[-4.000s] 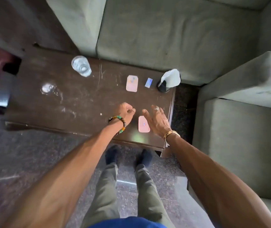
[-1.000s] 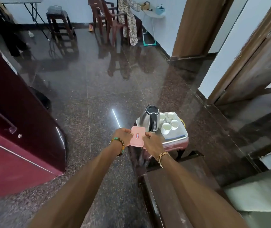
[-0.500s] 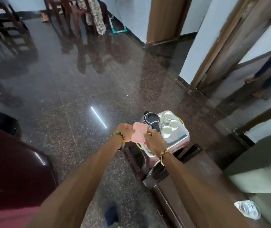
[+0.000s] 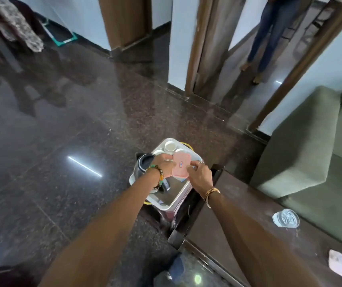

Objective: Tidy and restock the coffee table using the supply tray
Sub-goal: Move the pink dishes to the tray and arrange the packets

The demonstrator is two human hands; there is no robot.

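Note:
Both hands hold a flat pink packet (image 4: 180, 167) above the steel supply tray (image 4: 175, 200). My left hand (image 4: 165, 166) grips its left edge and my right hand (image 4: 199, 174) pinches its right edge. The tray stands on a low stool at the end of the dark coffee table (image 4: 238, 228). Small white cups (image 4: 169, 147) sit at the tray's far end, and a steel kettle (image 4: 144, 165) with a black lid stands at its left side, partly behind my left wrist.
On the coffee table lie an upturned clear glass (image 4: 286, 218) and another pink packet (image 4: 338, 262) near the right edge. A green sofa (image 4: 302, 154) stands to the right. A person's legs (image 4: 269, 36) show in the doorway beyond. Polished dark floor lies to the left.
I have turned from the coffee table to the tray, carrying the pink packet in both hands. In the last half second the packet moved over the tray's cups.

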